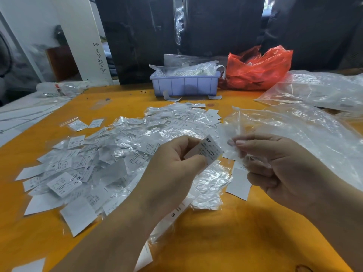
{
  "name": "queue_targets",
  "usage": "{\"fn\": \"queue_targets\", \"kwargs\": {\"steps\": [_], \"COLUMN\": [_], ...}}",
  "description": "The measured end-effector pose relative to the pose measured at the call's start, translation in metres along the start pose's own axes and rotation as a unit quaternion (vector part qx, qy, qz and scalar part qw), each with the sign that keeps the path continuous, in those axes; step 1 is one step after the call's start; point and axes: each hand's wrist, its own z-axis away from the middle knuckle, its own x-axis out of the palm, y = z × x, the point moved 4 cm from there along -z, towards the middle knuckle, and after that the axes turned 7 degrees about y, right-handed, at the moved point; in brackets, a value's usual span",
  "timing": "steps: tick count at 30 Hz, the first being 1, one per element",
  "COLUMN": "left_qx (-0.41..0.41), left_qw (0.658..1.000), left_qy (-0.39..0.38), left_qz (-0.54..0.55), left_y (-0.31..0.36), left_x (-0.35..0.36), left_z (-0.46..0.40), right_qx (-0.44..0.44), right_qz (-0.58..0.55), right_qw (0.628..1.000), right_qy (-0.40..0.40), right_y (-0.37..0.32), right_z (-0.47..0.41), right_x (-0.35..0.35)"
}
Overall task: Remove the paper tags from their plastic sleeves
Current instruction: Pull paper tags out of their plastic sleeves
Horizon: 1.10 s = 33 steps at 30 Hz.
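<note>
Now an XS paper tag (pixel 208 152) is pinched by the left hand (pixel 172 165), and a clear plastic sleeve (pixel 230 146) is pinched by the right hand (pixel 275 165) above the orange table (pixel 225 232)

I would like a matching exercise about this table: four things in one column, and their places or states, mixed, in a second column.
Things
1. white paper tag marked XS
2. thin clear plastic sleeve
3. lilac plastic tray
4. crumpled red plastic bag

Places or states
A. at the far table edge, right of the tray
B. pinched by the left hand
C. holds clear bags, far centre
D. pinched by the right hand

Pairs: 1-B, 2-D, 3-C, 4-A
</note>
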Motion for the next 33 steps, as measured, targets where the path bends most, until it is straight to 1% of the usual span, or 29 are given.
{"fn": "queue_targets", "kwargs": {"steps": [6,11,14,18,27,33], "left_qx": [-0.011,-0.014,-0.004,0.011,0.015,0.025], "left_qw": [1.0,0.999,0.998,0.998,1.0,0.999], "left_qy": [0.028,0.042,0.055,0.068,0.023,-0.04], "left_qz": [-0.009,0.003,0.003,0.006,0.01,0.024], "left_y": [0.001,0.001,0.0,0.001,0.005,0.01], "left_x": [-0.005,-0.006,-0.007,-0.009,-0.003,0.002], "left_z": [-0.002,-0.002,-0.003,-0.003,-0.002,0.003], "right_qx": [-0.045,-0.07,-0.073,-0.051,-0.037,-0.027], "right_qz": [0.112,0.162,0.189,0.214,0.207,0.205], "right_qw": [0.992,0.982,0.976,0.97,0.967,0.964], "right_qy": [-0.038,-0.069,-0.077,-0.103,-0.141,-0.165], "right_y": [-0.007,-0.013,-0.014,-0.014,-0.014,-0.015], "right_z": [0.004,0.006,0.006,0.007,0.008,0.01], "right_x": [0.002,0.004,0.004,0.003,0.005,0.008]}}
